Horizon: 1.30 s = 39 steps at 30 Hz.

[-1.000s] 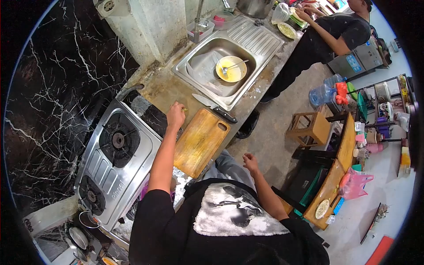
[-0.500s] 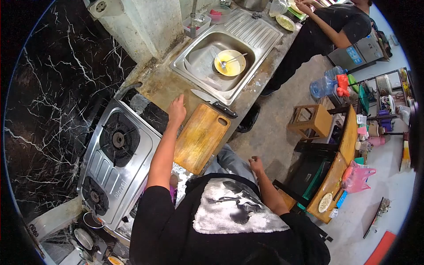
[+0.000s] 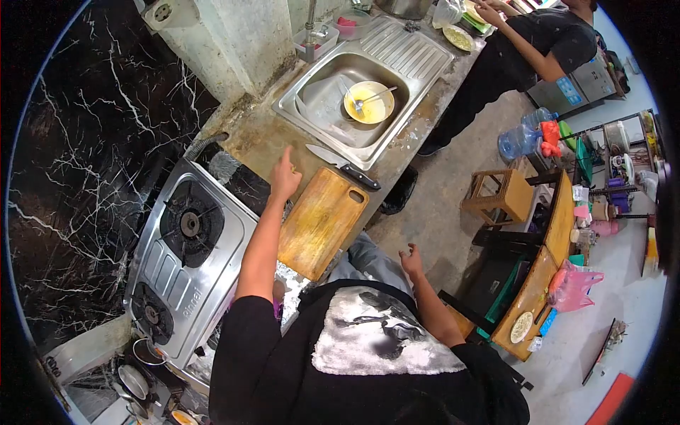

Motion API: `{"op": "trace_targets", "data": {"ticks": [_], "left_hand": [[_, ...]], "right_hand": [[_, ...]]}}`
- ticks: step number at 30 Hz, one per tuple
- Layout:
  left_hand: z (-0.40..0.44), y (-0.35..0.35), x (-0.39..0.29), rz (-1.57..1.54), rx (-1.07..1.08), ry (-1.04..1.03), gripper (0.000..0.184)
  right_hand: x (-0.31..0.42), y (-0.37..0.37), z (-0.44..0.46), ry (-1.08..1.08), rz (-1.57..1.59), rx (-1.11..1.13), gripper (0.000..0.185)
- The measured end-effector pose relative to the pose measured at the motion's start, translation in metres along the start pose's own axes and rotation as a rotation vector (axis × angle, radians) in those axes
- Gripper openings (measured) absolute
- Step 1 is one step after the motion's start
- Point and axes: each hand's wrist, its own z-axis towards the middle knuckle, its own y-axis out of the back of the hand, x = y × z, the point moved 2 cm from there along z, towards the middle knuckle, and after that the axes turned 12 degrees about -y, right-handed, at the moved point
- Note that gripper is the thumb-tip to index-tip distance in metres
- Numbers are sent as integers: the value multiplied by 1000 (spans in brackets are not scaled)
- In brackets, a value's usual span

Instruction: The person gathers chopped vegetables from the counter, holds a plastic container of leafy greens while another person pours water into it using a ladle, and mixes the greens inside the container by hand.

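Note:
My left hand [image 3: 285,180] is over the counter between the stove and the cutting board, its index finger stretched out and nothing in its grip. Right beside it lies the wooden cutting board [image 3: 323,225], with an oval handle hole. A kitchen knife [image 3: 346,168] with a black handle rests along the board's upper end, next to the sink. My right hand [image 3: 411,262] hangs by my side over the floor, fingers apart and holding nothing.
The steel sink [image 3: 322,88] holds a bowl [image 3: 377,110] with yellow residue and utensils. A two-burner stove [image 3: 202,265] stands left. Another person [image 3: 528,53] works at the far counter. A stool [image 3: 499,197] and wooden table [image 3: 528,301] are at right.
My left hand has turned slightly, its index finger pointing more upward. The fingers of my right hand have spread and the hand has risen a little. Board and knife stay put.

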Motion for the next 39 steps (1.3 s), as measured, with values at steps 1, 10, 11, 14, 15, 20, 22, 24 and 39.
{"op": "trace_targets", "data": {"ticks": [1,10,11,14,15,20,22,24,39], "left_hand": [[-3,2,-5,-257,-74,209,82],[-81,-56,-128,-1203,-99,314,67],[-91,-52,-154,-1240,-48,322,64],[-108,-56,-187,-1037,20,157,56],[-110,-56,-193,-789,32,-5,52],[-125,-55,-212,-573,50,-197,37],[-132,-60,-216,-374,108,-430,32],[-138,-57,-222,-358,112,-446,31],[-146,-64,-245,-467,-55,-147,12]], "right_hand": [[10,4,-3,0,1,1,59],[184,30,-100,63,1117,875,45],[193,25,-100,62,1119,871,45],[205,15,-100,10,1247,1022,49],[205,12,-101,-15,1280,1023,48],[169,-8,-80,-107,1361,1085,42],[166,-4,-78,-135,1395,1112,39],[169,9,-86,-171,1397,1131,35],[127,25,49,-338,1358,1004,27]]}}
